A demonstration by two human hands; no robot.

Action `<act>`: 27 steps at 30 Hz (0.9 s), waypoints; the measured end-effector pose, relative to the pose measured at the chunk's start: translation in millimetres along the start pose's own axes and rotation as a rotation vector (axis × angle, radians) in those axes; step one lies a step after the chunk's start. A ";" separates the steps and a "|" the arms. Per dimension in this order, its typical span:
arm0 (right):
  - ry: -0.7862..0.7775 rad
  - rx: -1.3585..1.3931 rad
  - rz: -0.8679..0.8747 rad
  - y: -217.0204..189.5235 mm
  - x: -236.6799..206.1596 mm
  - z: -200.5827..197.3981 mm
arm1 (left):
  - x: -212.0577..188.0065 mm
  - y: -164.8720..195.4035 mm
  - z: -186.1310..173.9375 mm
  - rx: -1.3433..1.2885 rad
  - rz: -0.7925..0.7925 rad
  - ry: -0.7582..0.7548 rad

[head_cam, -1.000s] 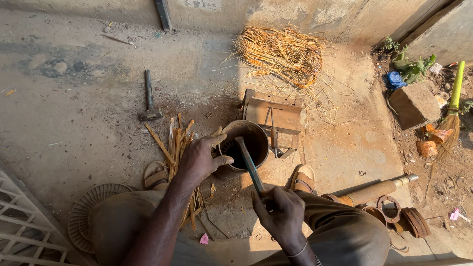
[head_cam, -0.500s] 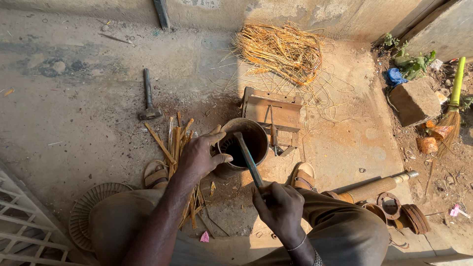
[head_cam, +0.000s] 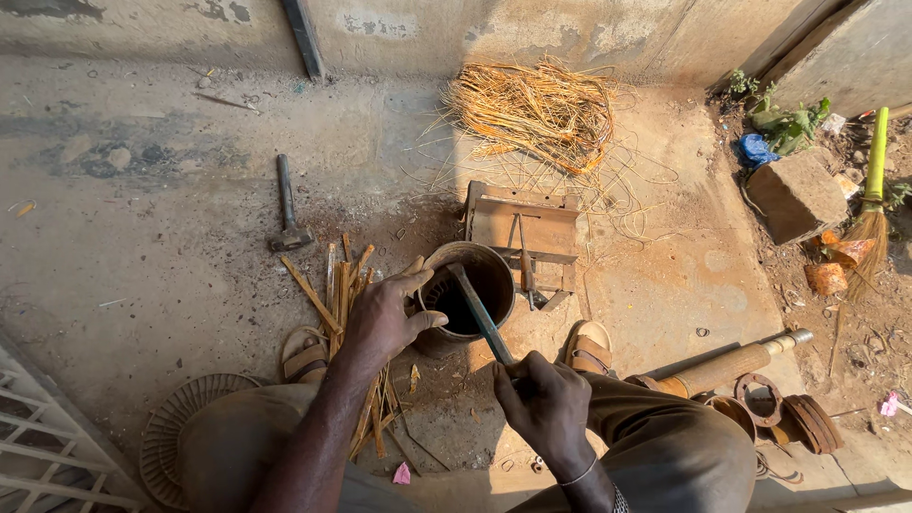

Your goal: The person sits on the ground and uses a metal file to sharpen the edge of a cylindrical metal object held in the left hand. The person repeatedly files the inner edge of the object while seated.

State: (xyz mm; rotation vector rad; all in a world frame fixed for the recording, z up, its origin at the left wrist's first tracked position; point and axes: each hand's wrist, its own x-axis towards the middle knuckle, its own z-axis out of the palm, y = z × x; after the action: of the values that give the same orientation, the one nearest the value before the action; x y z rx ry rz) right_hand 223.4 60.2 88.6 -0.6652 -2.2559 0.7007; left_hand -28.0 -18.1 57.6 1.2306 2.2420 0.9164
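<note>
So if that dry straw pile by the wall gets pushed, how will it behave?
The straw pile would probably feel very light for its bulk: thin, dry strands loosely tangled. It looks floppy, so a push would likely drag or scatter it rather than slide it whole; loose strands already trail toward the wooden stand.

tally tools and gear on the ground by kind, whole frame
Hammer: 1
Pot: 1
Rod in the pot, held by the right hand: 1
Wooden stand: 1
Sandals: 2
Broom: 1
Stone block: 1
Pipe: 1
Total: 9
</note>
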 end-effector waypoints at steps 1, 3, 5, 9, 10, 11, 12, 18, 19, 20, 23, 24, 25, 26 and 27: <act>0.054 0.015 -0.044 -0.3 0.2 -0.2 | 0.6 -1.1 0.7 -0.018 0.019 0.014; 0.153 0.054 -0.136 -1.6 0.3 -0.5 | 1.2 -2.7 2.0 0.015 0.016 0.014; 0.034 -0.018 -0.022 -3.0 -0.9 -0.6 | 0.0 -3.7 2.7 0.024 0.006 0.014; 0.038 0.010 -0.007 -3.2 -3.7 -0.9 | -2.3 -1.9 2.2 -0.007 -0.033 -0.021; 0.096 0.029 -0.034 -2.6 -4.1 -1.2 | -1.7 -1.2 1.2 -0.006 -0.055 -0.031; 0.142 0.049 -0.053 -1.9 -3.9 -1.6 | -1.5 -0.1 0.6 0.014 -0.055 -0.023; 0.184 0.070 -0.066 -1.3 -4.1 -2.4 | -1.6 0.7 0.4 0.034 -0.059 -0.022; 0.043 0.040 -0.164 3.5 -5.8 -3.5 | 0.6 0.1 0.5 0.008 -0.018 0.011; 0.029 0.066 -0.115 4.3 -6.7 -2.2 | -0.3 -0.8 1.3 0.010 -0.035 0.010; 0.011 0.093 -0.059 5.1 -8.8 -0.8 | -0.4 -2.4 1.3 0.016 -0.036 0.011; 0.008 0.021 -0.063 6.7 -13.8 3.1 | 0.2 -4.6 2.2 0.003 -0.016 -0.001; 0.014 -0.023 -0.101 7.1 -15.4 4.0 | -0.1 -5.0 2.4 -0.011 -0.008 0.003; 0.054 -0.009 -0.052 7.2 -16.4 4.4 | 0.9 -4.8 2.1 -0.020 0.004 0.015; 0.089 0.009 -0.003 7.1 -17.0 4.6 | 1.5 -4.2 1.9 0.001 0.012 0.022; 0.112 0.028 0.054 7.1 -17.9 4.4 | 1.5 -3.3 2.0 0.018 0.009 0.021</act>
State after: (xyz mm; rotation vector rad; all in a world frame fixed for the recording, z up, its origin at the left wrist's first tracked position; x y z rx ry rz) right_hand 233.6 52.9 73.4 -0.7356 -2.1292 0.7028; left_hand -29.3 -17.5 53.8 1.2456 2.2678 0.9181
